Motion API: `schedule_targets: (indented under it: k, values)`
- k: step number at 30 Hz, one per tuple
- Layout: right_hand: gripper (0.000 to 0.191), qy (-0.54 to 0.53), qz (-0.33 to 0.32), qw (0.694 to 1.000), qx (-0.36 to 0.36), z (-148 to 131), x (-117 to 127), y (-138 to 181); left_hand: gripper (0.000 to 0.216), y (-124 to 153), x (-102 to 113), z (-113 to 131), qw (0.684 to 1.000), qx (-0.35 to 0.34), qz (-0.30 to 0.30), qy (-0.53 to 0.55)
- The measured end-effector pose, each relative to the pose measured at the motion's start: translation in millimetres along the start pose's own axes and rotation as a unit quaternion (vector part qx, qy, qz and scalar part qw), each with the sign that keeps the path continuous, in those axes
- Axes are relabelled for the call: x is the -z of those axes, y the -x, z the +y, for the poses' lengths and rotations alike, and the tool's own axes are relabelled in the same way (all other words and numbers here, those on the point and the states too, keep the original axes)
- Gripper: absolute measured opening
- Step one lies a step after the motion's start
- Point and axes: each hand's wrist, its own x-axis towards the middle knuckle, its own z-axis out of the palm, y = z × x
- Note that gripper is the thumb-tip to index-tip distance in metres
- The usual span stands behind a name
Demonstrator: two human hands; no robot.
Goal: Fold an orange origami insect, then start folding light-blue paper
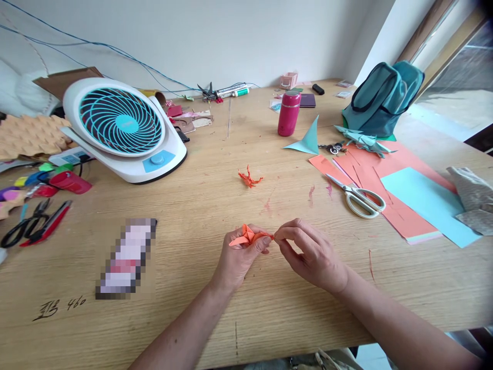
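An orange folded paper figure (246, 235) is gripped by my left hand (239, 259), its pointed flaps sticking out above the thumb and fingers. At the figure's thin right end, the fingertips of my right hand (308, 249) pinch the narrow tip. Both hands hover close together over the front middle of the wooden table (185, 324). Beyond them lies a small, spiky orange paper figure (250, 177). White-handled scissors (362, 200) rest to the right, partly over orange paper sheets (408, 218).
At left stands a white and blue fan (127, 128), with pliers and a red cutter (46, 226) in front. A pink bottle (289, 113), folded teal paper (308, 141), keys (334, 148) and a teal bag (381, 103) stand or lie farther back. A blurred-out phone-like object (127, 259) lies left.
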Motion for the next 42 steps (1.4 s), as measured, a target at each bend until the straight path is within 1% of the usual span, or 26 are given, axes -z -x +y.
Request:
schedule_targets:
  k: [6, 9, 13, 21, 24, 33, 35, 38, 42]
  values:
    - [0.022, -0.009, 0.033, 0.999, -0.013, -3.2, -6.4, 1.5, 0.022, 2.1, -3.3, 0.2, 1.0, -0.008, -0.007, 0.004]
    - [0.024, -0.027, 0.046, 0.998, -0.025, -2.7, -8.2, 2.6, 0.023, 2.6, -3.5, -1.1, 1.0, -0.013, 0.011, 0.005]
    - [0.025, -0.031, 0.048, 0.998, -0.023, -2.1, -8.8, 2.7, 0.023, 2.7, -1.3, -2.3, 0.999, -0.026, 0.021, -0.007]
    - [0.024, 0.011, 0.047, 0.999, 0.0, -2.9, -6.5, 0.5, 0.018, 4.1, 2.3, -3.4, 0.999, -0.043, -0.002, -0.021]
    - [0.024, 0.018, 0.052, 0.998, 0.002, -2.7, -6.6, 0.5, 0.018, 4.4, 2.3, -4.1, 0.999, -0.041, -0.009, -0.014]
    - [0.025, 0.015, 0.06, 0.998, -0.003, -2.2, -10.6, 2.1, 0.02, 3.7, -2.5, -0.9, 1.0, -0.014, -0.003, 0.018]
    - [0.025, 0.007, 0.067, 0.998, -0.01, -3.3, -12.2, 2.7, 0.019, 4.7, -2.2, -0.7, 1.0, -0.021, -0.007, 0.006]
    - [0.026, -0.02, 0.083, 0.996, -0.022, -6.2, -13.8, 2.4, 0.016, 6.7, -1.2, -1.2, 0.998, -0.055, -0.015, -0.018]
    - [0.027, -0.06, 0.097, 0.993, -0.028, -10.7, -13.1, 0.6, 0.015, 9.5, -1.1, -0.3, 0.996, -0.078, -0.01, -0.036]
